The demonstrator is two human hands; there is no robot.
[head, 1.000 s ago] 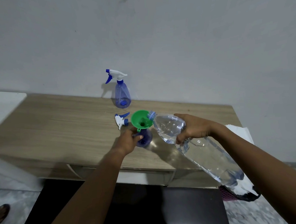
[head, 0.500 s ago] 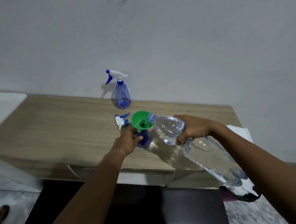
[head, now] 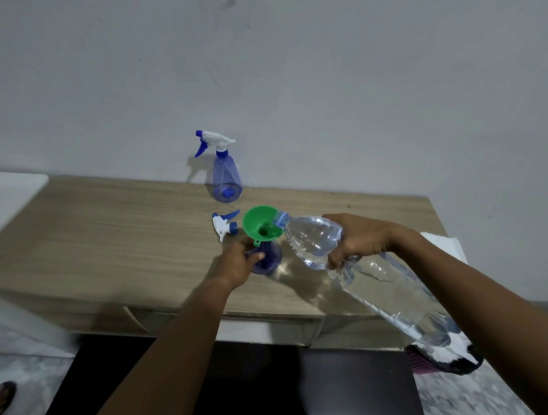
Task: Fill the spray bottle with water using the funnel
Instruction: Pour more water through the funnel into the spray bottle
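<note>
A blue see-through spray bottle (head: 270, 258) without its head stands on the wooden table (head: 115, 234). A green funnel (head: 258, 223) sits in its neck. My left hand (head: 237, 260) grips the bottle near the neck. My right hand (head: 360, 236) holds a large clear water bottle (head: 384, 284) tilted down, its mouth resting over the funnel's right rim. The removed white and blue spray head (head: 224, 227) lies just left of the funnel.
A second spray bottle (head: 225, 175) with its head on stands upright at the back by the wall. A white surface (head: 5, 196) adjoins the table's left end. A white and dark bag (head: 448, 353) sits low at the right.
The water bottle's mouth has dipped a little lower over the funnel and its base has risen slightly. My left hand stays on the spray bottle.
</note>
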